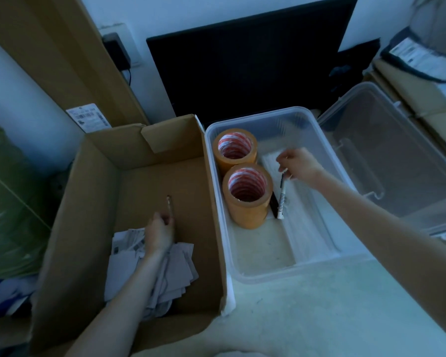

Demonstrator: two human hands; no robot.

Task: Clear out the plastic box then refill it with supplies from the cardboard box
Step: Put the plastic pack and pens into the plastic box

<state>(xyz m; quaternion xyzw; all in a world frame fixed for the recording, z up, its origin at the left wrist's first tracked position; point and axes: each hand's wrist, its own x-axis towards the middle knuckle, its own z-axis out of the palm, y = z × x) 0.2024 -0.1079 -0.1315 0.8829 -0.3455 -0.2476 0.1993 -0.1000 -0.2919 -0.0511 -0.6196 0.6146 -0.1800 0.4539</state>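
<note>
A striped pen (pixel 281 199) hangs tip-down from the right hand (pixel 298 164), pinched at its top, inside the plastic box (pixel 255 274) beside two tape rolls (pixel 247 195). Over in the cardboard box (pixel 88 202), the left hand (pixel 159 231) grips a pencil (pixel 170 206) above loose papers (pixel 175 266).

Dim, blue-tinted light; wide-angle bending at edges; right hand (pixel 298 163) slightly motion-blurred.
</note>
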